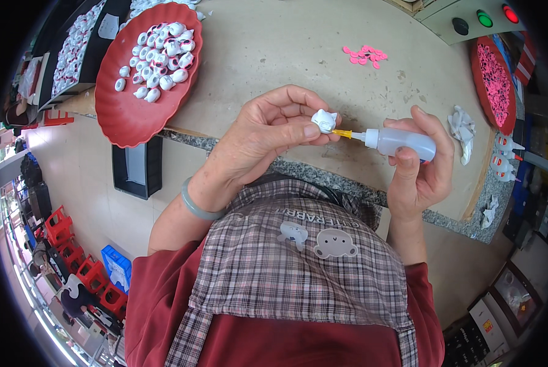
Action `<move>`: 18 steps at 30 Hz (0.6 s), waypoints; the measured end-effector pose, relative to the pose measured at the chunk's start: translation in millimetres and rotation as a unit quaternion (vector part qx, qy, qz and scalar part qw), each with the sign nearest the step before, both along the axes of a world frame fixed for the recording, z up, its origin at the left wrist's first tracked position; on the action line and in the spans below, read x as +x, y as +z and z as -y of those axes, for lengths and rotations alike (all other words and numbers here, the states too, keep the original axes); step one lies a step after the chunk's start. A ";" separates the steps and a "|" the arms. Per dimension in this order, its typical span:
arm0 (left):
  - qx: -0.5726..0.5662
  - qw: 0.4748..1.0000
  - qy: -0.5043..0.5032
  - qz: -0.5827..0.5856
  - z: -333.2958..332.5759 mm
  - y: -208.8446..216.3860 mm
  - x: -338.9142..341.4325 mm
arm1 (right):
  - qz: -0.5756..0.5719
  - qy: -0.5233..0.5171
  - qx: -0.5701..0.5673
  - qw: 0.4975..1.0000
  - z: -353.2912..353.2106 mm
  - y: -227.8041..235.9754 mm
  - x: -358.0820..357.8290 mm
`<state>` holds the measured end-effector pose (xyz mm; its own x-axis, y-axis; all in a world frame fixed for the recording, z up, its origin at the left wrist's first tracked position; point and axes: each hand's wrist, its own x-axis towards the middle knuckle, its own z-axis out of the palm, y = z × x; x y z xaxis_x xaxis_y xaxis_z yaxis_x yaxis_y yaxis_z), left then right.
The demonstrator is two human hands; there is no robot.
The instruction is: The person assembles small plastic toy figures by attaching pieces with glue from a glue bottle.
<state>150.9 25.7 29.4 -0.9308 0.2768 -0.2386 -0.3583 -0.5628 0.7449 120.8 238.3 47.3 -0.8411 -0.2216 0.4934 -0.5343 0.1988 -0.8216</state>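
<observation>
Between the thumb and fingers of my left hand (280,122) is a small white cat-head-shaped piece (324,120). My right hand (424,159) grips a clear squeeze bottle (405,144) of pale liquid, lying almost level. Its yellow tip (342,133) points left and meets the lower right side of the white piece; whether it touches or goes in, I cannot tell. Both hands are above the near edge of the table. At the left, a red scalloped tray (112,110) bears a heap of similar white pieces (161,55) with pink and dark parts.
Small pink pieces (366,56) lie scattered on the table (268,49). A red tray of pink pieces (494,85), crumpled tissue (462,126) and several small white bottles (503,162) sit at the right. A black bin (137,168) stands below the left edge. A box with lit buttons (484,18) is far right.
</observation>
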 end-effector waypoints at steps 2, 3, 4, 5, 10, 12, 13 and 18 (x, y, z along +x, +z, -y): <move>0.001 1.000 0.001 0.002 0.1 -1.1 0.2 | -0.006 0.002 0.009 1.000 -0.1 -0.8 0.2; 0.001 1.000 0.001 0.003 0.2 -1.5 0.3 | -0.005 0.002 0.009 1.000 -0.1 -0.8 0.3; 0.001 1.000 0.001 0.003 0.2 -1.9 0.4 | -0.005 0.002 0.013 1.000 -0.2 -0.8 0.3; 0.003 1.000 0.001 0.006 0.3 -2.3 0.5 | -0.004 0.002 0.018 1.000 -0.3 -0.9 0.4; 0.000 1.000 0.002 0.005 0.4 -3.9 0.5 | -0.007 0.007 0.026 1.000 -0.5 -1.7 0.1; 0.001 1.000 -0.001 0.018 0.9 -3.4 0.6 | -0.010 0.008 0.028 1.000 0.0 -2.7 -0.8; 0.001 1.000 -0.001 0.018 0.3 -3.3 0.5 | -0.022 0.008 0.027 0.999 0.7 -3.8 -1.7; 0.009 1.000 0.000 0.011 -1.5 -2.3 0.1 | -0.011 0.011 0.033 0.999 0.2 -2.7 -0.4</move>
